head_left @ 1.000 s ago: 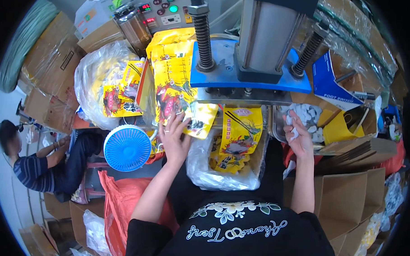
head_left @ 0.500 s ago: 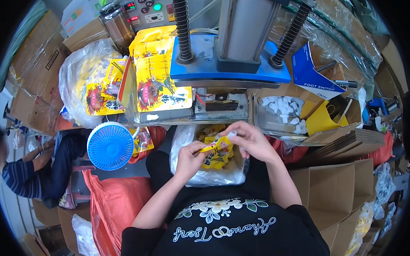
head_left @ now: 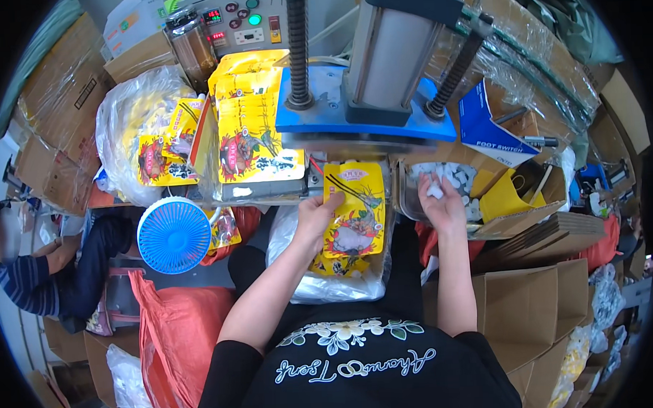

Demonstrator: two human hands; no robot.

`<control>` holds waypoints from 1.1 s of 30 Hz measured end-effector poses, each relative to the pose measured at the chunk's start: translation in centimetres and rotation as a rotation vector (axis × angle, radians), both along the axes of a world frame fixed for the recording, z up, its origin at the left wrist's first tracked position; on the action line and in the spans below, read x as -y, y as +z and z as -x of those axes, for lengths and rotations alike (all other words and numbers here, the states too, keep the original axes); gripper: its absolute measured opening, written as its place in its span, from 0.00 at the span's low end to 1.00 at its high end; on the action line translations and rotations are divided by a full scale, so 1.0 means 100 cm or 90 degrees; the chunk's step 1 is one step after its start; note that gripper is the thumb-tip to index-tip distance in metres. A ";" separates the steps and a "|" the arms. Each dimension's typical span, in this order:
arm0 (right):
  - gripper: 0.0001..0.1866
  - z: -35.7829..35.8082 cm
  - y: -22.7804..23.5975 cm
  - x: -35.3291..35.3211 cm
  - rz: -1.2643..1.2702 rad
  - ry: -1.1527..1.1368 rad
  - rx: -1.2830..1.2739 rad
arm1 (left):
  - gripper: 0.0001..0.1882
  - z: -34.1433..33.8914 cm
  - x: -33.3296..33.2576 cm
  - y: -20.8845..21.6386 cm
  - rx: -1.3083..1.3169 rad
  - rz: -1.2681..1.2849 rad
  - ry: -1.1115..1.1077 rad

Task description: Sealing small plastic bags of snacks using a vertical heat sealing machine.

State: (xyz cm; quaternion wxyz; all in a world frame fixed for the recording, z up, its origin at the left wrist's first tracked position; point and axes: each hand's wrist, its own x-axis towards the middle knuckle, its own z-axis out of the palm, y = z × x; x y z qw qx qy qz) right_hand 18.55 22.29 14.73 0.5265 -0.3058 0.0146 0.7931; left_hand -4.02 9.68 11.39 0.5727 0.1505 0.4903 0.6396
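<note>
A flat yellow printed pouch [head_left: 355, 210] is gripped at its left edge by my left hand [head_left: 315, 221], closed with the thumb on top. Its upper end reaches the front of a press with a blue plate [head_left: 367, 123]. My right hand [head_left: 444, 206] is at a clear tray [head_left: 408, 201] of small white plastic pieces [head_left: 463, 175]. Its fingers are curled around one white piece [head_left: 435, 191]. In my lap, under the pouch, a clear plastic bag [head_left: 288, 241] holds more yellow pouches [head_left: 339, 265].
Stacked yellow pouches [head_left: 255, 127] lie left of the press, beside a filled plastic bag [head_left: 115, 132]. A blue fan [head_left: 174, 234] stands nearer. Right of the tray is a blue-white box [head_left: 485, 123]; open cartons [head_left: 517, 305] sit below. Another person [head_left: 27, 279] sits far left.
My left hand has moved up, and a pouch now lies flat at the press. My right hand has gone from the pouch in my lap to the tray. The press plate looks lower and blurred.
</note>
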 end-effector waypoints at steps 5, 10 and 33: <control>0.14 -0.019 -0.040 -0.005 -0.055 0.102 -0.156 | 0.14 0.012 -0.001 -0.008 -0.045 -0.005 -0.007; 0.15 -0.009 -0.024 0.006 -0.260 0.160 0.077 | 0.28 0.081 0.005 0.024 -0.869 -0.009 0.139; 0.15 0.056 0.023 0.070 -0.819 0.650 0.755 | 0.11 0.015 0.082 -0.038 -0.487 -0.024 -0.202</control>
